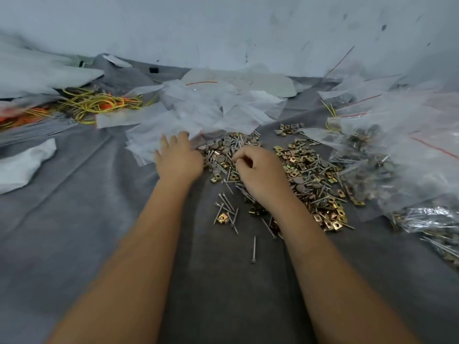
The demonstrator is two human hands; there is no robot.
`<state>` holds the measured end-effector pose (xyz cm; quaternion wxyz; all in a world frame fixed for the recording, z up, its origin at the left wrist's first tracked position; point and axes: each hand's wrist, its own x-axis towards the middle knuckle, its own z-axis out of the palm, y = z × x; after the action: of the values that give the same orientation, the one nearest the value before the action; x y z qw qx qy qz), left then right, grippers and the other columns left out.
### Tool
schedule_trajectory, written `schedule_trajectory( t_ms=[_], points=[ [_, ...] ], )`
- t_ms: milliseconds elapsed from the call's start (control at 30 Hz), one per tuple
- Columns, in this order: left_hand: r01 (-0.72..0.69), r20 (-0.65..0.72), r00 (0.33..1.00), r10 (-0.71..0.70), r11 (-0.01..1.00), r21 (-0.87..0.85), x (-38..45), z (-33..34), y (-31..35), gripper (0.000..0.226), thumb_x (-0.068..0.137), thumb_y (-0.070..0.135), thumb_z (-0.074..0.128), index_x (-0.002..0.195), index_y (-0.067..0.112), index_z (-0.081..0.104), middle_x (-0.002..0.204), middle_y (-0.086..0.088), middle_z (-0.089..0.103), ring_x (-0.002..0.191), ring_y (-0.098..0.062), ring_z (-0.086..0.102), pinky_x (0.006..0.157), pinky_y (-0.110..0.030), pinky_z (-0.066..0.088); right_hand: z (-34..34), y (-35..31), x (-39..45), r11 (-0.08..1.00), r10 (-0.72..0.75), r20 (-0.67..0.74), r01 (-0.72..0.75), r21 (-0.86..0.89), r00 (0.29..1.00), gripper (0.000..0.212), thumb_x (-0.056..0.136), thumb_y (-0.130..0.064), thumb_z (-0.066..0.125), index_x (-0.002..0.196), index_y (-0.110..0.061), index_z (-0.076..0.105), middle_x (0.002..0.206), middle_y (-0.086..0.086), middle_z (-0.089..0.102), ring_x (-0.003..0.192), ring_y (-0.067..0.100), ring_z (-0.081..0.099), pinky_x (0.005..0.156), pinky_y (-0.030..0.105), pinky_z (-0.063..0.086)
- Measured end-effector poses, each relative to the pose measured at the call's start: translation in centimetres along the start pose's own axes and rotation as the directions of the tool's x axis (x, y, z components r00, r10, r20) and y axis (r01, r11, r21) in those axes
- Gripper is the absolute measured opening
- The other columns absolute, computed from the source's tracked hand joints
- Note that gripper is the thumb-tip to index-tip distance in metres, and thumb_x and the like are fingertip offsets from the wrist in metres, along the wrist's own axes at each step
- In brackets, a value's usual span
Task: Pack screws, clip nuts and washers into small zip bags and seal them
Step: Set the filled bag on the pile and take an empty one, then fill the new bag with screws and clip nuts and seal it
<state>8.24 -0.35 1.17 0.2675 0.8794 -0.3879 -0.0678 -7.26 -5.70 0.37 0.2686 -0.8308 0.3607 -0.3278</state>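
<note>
Two bare forearms reach forward over a grey cloth [74, 219] that covers the work surface. Just past them a single screw [253, 249] lies alone on the cloth, and a little farther a small cluster of screws [227, 209] lies around one brass clip nut [222, 218]. The right hand [260, 172] rests over the near edge of the main pile [310, 180] of screws, brass clip nuts and round grey washers, its fingers curled down into the pile; whether it actually pinches a piece cannot be told. The left hand [177, 158] lies flat with straight fingers, its fingertips touching the loose heap of small clear zip bags [193, 112] just beyond the pile. To the right, larger clear bags [387, 155] with red seal lines hold more washers and screws. Far left lies a tangle of yellow and orange wires [96, 104] beside a white cloth [24, 162]. A pale scuffed wall [223, 28] stands behind.
</note>
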Motion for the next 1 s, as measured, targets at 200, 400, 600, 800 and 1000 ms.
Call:
schedule_trajectory(
  t_ms=[200,400,600,800,1000],
  points=[
    [-0.011,-0.214,0.975,0.054,0.98,0.198,-0.5,0.2,1.0,0.029,0.091,0.014,0.048,0.118,0.013,0.06,0.115,-0.013,0.062,0.112,-0.037,0.053,0.096,-0.043,0.03,0.3,-0.2,0.3,0.998,-0.011,0.059,0.015,-0.053,0.998,0.02,0.093,-0.014,0.051,0.095,-0.019,0.07,0.099,-0.004,0.067,0.089,0.014,0.06,0.082,0.041,0.052],
    [-0.158,-0.364,0.932,-0.006,0.894,-0.419,-2.9,1.3,4.0,0.023,0.096,0.026,0.05,0.093,0.018,0.071,0.077,0.003,0.065,0.08,-0.023,0.062,0.071,-0.031,0.045,0.1,-0.4,-0.2,0.997,-0.045,-0.113,0.051,0.055,0.993,0.02,0.095,-0.022,0.053,0.104,-0.02,0.07,0.094,-0.01,0.067,0.085,0.006,0.059,0.075,0.029,0.049],
    [-0.202,-0.166,0.979,0.115,0.584,-0.787,-5.2,3.3,6.4,0.014,0.088,0.012,0.068,0.081,0.024,0.067,0.061,0.017,0.064,0.06,0.006,0.057,0.057,-0.014,0.048,-1.6,0.2,-0.3,0.908,0.15,-0.233,-0.041,0.417,0.961,0.014,0.094,-0.017,0.058,0.098,-0.017,0.072,0.086,-0.008,0.069,0.082,0.003,0.064,0.073,0.02,0.051],
    [-0.266,-0.175,0.963,0.205,0.616,-0.742,-5.4,2.9,5.5,0.017,0.087,0.014,0.069,0.076,0.023,0.061,0.066,0.008,0.058,0.058,-0.006,0.052,0.054,-0.02,0.046,-2.3,0.4,-0.5,0.942,0.113,-0.268,-0.017,0.336,0.957,0.013,0.091,-0.014,0.061,0.086,-0.014,0.074,0.076,-0.003,0.07,0.074,0.01,0.066,0.066,0.028,0.054],
    [-0.372,-0.508,0.854,-0.108,0.556,-0.744,-4.1,1.5,4.0,0.03,0.087,0.005,0.061,0.075,0.03,0.048,0.08,0.004,0.059,0.07,-0.011,0.053,0.065,-0.03,0.049,-3.3,0.9,-0.1,0.937,0.143,-0.169,-0.078,0.342,0.975,0.02,0.094,-0.015,0.059,0.109,-0.015,0.072,0.093,-0.005,0.071,0.086,0.011,0.067,0.078,0.028,0.056]
  ],
)
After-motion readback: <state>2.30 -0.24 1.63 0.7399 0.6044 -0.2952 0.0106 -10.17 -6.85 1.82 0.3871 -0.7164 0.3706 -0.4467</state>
